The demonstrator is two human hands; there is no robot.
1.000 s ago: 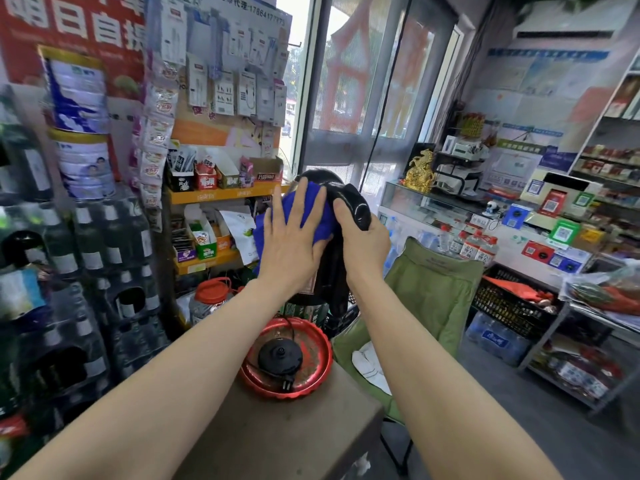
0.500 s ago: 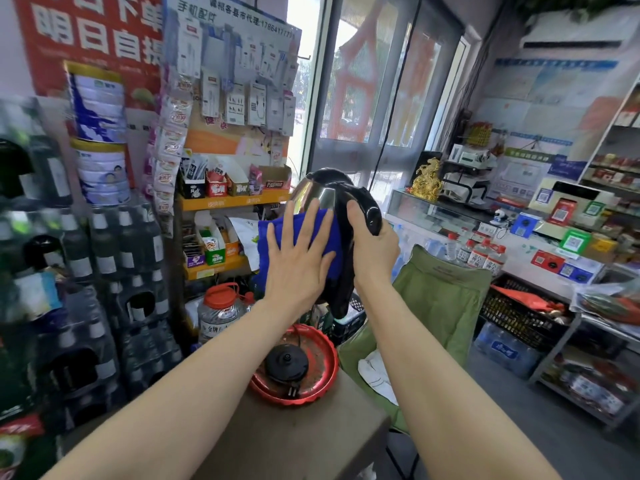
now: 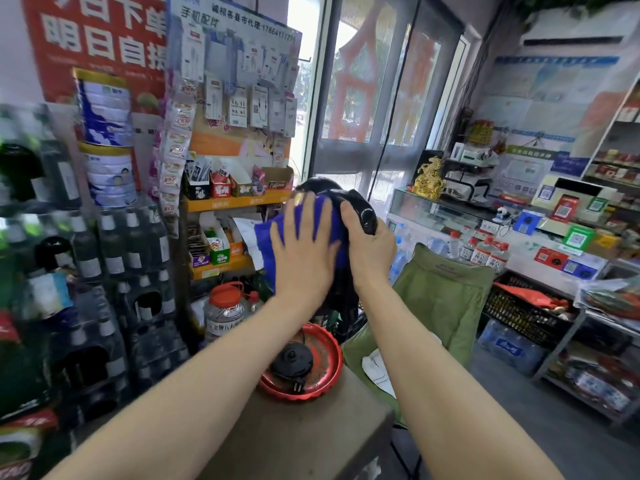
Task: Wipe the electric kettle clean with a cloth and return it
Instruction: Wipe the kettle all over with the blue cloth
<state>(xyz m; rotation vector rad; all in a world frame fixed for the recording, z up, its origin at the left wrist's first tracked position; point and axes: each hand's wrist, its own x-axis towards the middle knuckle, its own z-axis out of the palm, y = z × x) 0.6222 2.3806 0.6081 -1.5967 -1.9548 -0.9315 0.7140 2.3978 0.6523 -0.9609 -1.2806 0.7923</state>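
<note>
I hold the electric kettle (image 3: 320, 185) up in the air in front of me, above the table. My right hand (image 3: 369, 251) grips its black handle (image 3: 362, 211). My left hand (image 3: 304, 251) lies flat, fingers spread, and presses a blue cloth (image 3: 265, 244) against the kettle's side, so most of the kettle body is hidden. Below, the kettle's black round base (image 3: 292, 362) with its plug sits in a red round tray (image 3: 329, 368).
The tray rests on a brown table (image 3: 311, 431). Stacked bottle packs (image 3: 114, 271) and an orange shelf of goods (image 3: 235, 202) stand to the left. A green folding chair (image 3: 440, 299) is right of the table, with a shop counter (image 3: 519, 244) behind.
My left hand has slid the cloth back up the kettle's side after moving down half a second ago. The right hand keeps its hold on the handle.
</note>
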